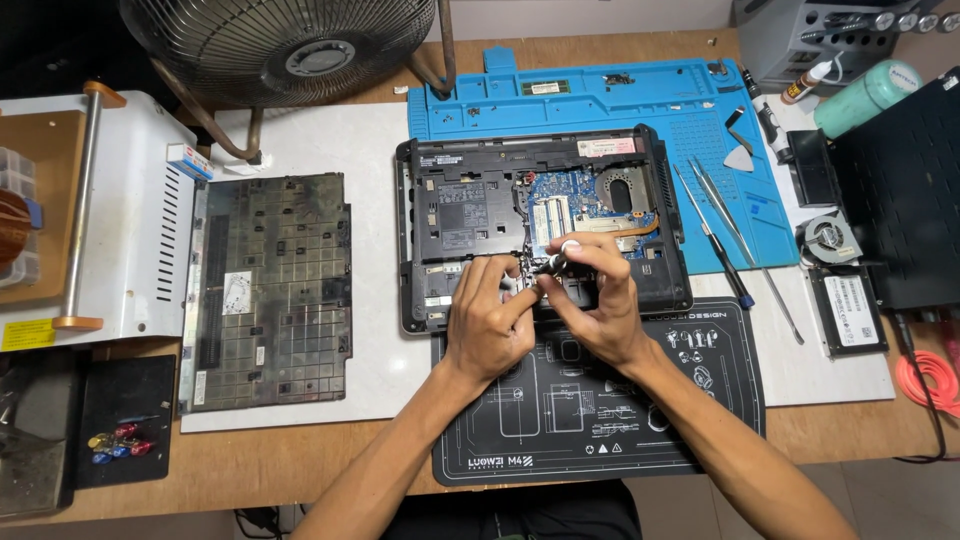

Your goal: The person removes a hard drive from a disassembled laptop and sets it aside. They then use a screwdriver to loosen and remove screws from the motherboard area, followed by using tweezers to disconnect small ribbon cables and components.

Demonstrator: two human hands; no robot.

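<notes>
An opened black laptop base (470, 200) lies upside down at the table's middle, its blue circuit board (560, 190) exposed. Both hands meet over its near edge. My right hand (600, 300) grips a small screwdriver with a silver cap (562, 254), tip pointing down into the laptop. My left hand (487, 325) pinches at the same spot beside the tip; whether it holds anything is hidden by the fingers.
The removed bottom cover (268, 290) lies to the left on a white mat. A blue work mat (690, 110) sits behind, a black mat (600, 420) in front. Tweezers and screwdrivers (735, 250), a cooling fan part (830, 238) and a drive (848, 310) lie right. A desk fan (290, 45) stands at the back.
</notes>
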